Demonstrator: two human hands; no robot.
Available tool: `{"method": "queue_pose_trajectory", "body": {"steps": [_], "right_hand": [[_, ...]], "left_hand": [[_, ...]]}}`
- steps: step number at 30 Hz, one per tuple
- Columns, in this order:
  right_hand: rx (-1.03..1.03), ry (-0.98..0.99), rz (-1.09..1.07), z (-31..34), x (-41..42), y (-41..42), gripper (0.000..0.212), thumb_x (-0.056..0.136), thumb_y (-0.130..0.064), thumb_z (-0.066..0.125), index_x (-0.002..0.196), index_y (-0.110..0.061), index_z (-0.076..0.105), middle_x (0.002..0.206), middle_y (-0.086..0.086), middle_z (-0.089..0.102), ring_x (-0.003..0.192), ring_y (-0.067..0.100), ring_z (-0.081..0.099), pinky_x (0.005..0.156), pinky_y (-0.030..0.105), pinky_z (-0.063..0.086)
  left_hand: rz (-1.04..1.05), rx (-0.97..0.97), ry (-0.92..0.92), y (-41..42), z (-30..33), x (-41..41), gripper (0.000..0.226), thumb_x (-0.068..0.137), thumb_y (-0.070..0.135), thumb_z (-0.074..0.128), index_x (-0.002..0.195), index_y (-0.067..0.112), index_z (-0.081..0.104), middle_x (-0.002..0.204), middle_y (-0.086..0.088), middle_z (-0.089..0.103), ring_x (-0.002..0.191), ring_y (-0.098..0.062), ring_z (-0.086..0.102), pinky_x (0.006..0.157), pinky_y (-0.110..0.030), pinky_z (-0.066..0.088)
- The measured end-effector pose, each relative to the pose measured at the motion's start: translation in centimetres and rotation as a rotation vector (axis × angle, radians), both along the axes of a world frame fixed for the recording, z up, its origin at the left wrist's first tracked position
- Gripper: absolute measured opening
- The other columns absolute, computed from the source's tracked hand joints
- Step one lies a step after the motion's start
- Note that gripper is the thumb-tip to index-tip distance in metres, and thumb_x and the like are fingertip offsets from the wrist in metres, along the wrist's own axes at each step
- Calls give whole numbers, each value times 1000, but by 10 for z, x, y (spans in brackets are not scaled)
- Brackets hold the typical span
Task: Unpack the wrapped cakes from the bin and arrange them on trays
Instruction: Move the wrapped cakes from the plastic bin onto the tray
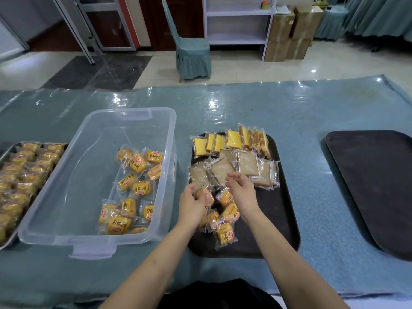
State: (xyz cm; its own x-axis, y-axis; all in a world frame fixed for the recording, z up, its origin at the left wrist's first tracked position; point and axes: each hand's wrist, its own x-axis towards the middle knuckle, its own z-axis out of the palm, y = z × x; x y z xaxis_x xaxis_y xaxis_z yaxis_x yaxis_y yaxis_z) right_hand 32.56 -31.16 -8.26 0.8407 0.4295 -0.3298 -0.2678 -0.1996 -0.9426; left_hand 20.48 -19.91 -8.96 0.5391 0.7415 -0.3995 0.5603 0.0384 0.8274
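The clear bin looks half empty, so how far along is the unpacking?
Done: the metal tray is packed with buns, and the middle tray holds sliced cakes. In hand: the left hand grips a wrapped bun; the right hand hovers. Left: buns in the clear bin; the far-right tray is bare.

the metal tray [9, 152] of wrapped buns runs off the left edge, and the empty dark tray [379, 186] is cut by the right edge. the left hand [191, 204] covers part of an orange cake [206, 196], its fingertips hidden behind it.
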Motion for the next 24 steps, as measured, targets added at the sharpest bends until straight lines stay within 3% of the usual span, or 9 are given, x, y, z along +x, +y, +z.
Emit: {"method": "queue_pose_trajectory", "body": {"steps": [2, 7, 12, 14, 16, 18, 21, 24], "right_hand": [[23, -10, 1, 9, 0, 5, 17, 105, -16, 57, 113, -29, 67, 120, -2, 70, 111, 14, 69, 106, 43, 54], [93, -49, 4, 38, -3, 22, 16, 105, -18, 57, 115, -25, 67, 119, -2, 72, 110, 13, 70, 107, 45, 54], [174, -97, -15, 72, -12, 47, 18, 105, -14, 57, 115, -24, 68, 117, -4, 73, 111, 14, 70, 105, 43, 55], [206, -86, -25, 85, -18, 59, 18, 105, -11, 56, 114, -21, 68, 117, -1, 74, 112, 16, 70, 105, 43, 55], [231, -88, -26, 96, -25, 73, 17, 105, -10, 56, 115, -17, 68, 117, 2, 74, 111, 17, 71, 105, 43, 55], [248, -98, -24, 106, -32, 88, 17, 105, -9, 56, 114, -16, 68, 116, 3, 74, 110, 19, 71, 103, 41, 56], [272, -90, -19, 118, -45, 114, 18, 105, -6, 55, 112, -15, 68, 113, 4, 73, 109, 22, 71, 97, 35, 58], [244, -107, 1, 120, -59, 141, 19, 104, -6, 56, 112, -18, 68, 113, 3, 73, 110, 23, 70, 100, 38, 57]], "left_hand": [[6, -1, -44, 2, 13, 4, 46, 99, 31, 65, 142, 32, 50, 139, 7, 58, 120, -10, 60, 99, -32, 54], [-8, 43, -163, 10, 58, 9, 42, 104, 18, 58, 143, 28, 49, 132, 11, 57, 120, -8, 56, 97, -24, 45], [-3, 30, -322, 30, 100, 2, 34, 106, 19, 55, 138, 31, 53, 119, 18, 58, 105, 3, 59, 72, -9, 47], [0, 24, -376, 42, 116, -3, 31, 107, 20, 55, 135, 32, 54, 120, 18, 59, 109, 0, 60, 78, -12, 49], [26, 8, -416, 60, 127, -11, 28, 106, 22, 55, 132, 33, 56, 122, 13, 61, 114, -5, 62, 94, -25, 52], [61, 0, -437, 79, 132, -17, 24, 106, 25, 56, 127, 37, 58, 123, 10, 63, 116, -10, 63, 101, -36, 53], [112, -16, -451, 112, 133, -31, 22, 105, 24, 56, 122, 39, 58, 124, 6, 63, 113, -12, 64, 100, -38, 55], [166, -10, -454, 143, 130, -48, 22, 106, 24, 56, 125, 35, 59, 120, 4, 63, 94, -8, 66, 87, -35, 58]]}}
